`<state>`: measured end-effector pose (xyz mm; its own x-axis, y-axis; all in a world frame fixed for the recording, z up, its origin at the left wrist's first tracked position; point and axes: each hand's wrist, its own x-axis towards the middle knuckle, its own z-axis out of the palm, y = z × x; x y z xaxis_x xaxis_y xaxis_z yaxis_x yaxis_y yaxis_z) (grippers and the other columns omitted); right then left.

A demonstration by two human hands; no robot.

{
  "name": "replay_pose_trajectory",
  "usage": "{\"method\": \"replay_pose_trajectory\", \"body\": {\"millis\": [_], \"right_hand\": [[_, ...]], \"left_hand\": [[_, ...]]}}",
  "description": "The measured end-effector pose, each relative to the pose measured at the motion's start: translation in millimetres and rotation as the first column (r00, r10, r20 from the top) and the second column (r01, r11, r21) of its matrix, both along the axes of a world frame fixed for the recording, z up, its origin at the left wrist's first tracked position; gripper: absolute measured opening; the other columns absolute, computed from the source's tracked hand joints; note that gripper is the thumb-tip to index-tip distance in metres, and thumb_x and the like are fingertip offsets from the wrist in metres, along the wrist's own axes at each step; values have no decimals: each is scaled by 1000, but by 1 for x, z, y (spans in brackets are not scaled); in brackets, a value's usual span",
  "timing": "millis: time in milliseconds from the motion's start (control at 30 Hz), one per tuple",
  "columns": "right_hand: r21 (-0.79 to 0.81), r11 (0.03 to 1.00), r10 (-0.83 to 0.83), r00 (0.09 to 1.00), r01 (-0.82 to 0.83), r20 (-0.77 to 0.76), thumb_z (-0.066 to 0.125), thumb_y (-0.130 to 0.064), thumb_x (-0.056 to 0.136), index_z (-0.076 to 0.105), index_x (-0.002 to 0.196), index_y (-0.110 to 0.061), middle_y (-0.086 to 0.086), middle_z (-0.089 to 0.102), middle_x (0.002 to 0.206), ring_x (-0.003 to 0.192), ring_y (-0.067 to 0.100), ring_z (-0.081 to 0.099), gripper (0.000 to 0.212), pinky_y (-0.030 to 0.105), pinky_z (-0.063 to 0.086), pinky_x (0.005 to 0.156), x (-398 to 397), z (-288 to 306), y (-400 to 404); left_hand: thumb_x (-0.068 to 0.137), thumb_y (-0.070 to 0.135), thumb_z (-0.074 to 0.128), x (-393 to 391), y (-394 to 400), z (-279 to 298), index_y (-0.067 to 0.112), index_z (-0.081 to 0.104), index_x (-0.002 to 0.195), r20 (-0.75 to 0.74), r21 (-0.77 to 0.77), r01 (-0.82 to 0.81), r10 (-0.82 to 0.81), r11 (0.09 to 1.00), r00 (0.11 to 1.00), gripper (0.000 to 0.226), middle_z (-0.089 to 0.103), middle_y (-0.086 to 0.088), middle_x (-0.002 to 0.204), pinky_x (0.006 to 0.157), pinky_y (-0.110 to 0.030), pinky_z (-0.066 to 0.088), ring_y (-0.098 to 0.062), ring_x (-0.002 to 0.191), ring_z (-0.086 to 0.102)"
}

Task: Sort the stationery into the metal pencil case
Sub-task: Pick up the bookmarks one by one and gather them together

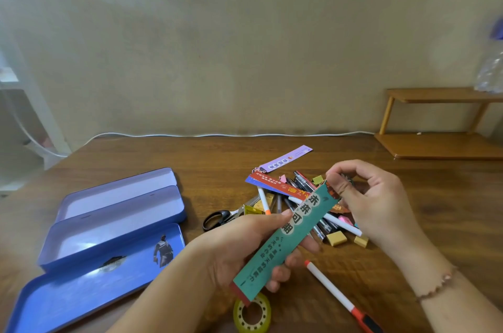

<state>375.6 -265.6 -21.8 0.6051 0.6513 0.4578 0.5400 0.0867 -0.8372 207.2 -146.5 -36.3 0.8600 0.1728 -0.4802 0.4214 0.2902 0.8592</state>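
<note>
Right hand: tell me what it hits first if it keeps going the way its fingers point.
The right hand pinches the top of the green bookmark, its fingers pointing left. Beyond that, it would likely meet the red bookmark on the stationery pile, though depth is uncertain from one view.

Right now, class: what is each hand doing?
Left hand: grips the green bookmark.
Right hand: pinches the bookmark's top end.
</note>
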Motion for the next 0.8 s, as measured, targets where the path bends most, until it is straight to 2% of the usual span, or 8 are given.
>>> {"method": "replay_pose_trajectory", "body": {"millis": [100,233,333,367,433,500,600,800], "right_hand": [[1,996,89,988,-90,-124,63,-34,80,71,75,-31,-16,70,78,82,-7,64,10,15,50,49,-1,4,0],[-4,981,186,956,-193,-228,54,-43,81,71,85,-33,-6,68,75,57,7,62,20,20,48,48,-2,8,0],[-186,981,-61,996,47,-71,41,-52,92,63,115,-31,-5,67,94,73,12,57,38,32,49,61,20,1,0],[-377,901,-186,976,216,114,44,-53,92,62,118,-30,-5,65,105,84,12,56,39,31,48,67,28,-3,0],[-644,627,-198,890,438,412,51,-61,87,63,115,-30,-5,60,116,91,11,52,44,27,45,66,38,-12,0],[-741,521,-142,899,424,415,52,-66,83,64,112,-28,-3,58,115,88,12,51,49,24,40,58,38,-17,3],[-766,522,-141,924,375,356,57,-62,83,64,106,-28,-4,61,109,85,12,52,41,22,36,50,34,-15,5],[-710,668,-151,975,223,163,68,-42,85,63,81,-28,-7,60,99,95,13,53,15,30,44,62,40,-15,5]], "left_hand": [[99,52,34,-1,8,-1,9,64,114,92,-152,97,-84,983,992,54,47,1,73,51,-17,36,-6,54,39],[100,51,32,-1,6,-1,12,64,109,151,-177,152,-126,972,980,51,45,1,75,51,-17,32,-5,54,37],[100,51,29,-1,9,1,12,66,101,227,-198,61,-15,978,974,54,46,0,72,49,-18,35,-7,52,40],[100,51,28,0,13,0,12,66,100,249,-222,16,41,975,968,54,47,0,72,47,-18,37,-7,50,41],[100,49,29,1,19,-1,10,65,99,274,-304,-52,140,951,951,53,48,-1,70,43,-19,41,-8,47,43],[102,47,29,3,24,-3,9,66,98,263,-356,-113,215,928,940,54,49,-3,69,41,-21,41,-9,45,44],[102,48,29,3,24,-5,8,68,97,244,-349,-142,235,927,941,56,50,-4,70,43,-21,41,-10,47,44],[101,48,29,3,23,-3,9,69,97,216,-330,-156,236,931,948,56,51,-4,71,44,-21,42,-10,49,45]]}}
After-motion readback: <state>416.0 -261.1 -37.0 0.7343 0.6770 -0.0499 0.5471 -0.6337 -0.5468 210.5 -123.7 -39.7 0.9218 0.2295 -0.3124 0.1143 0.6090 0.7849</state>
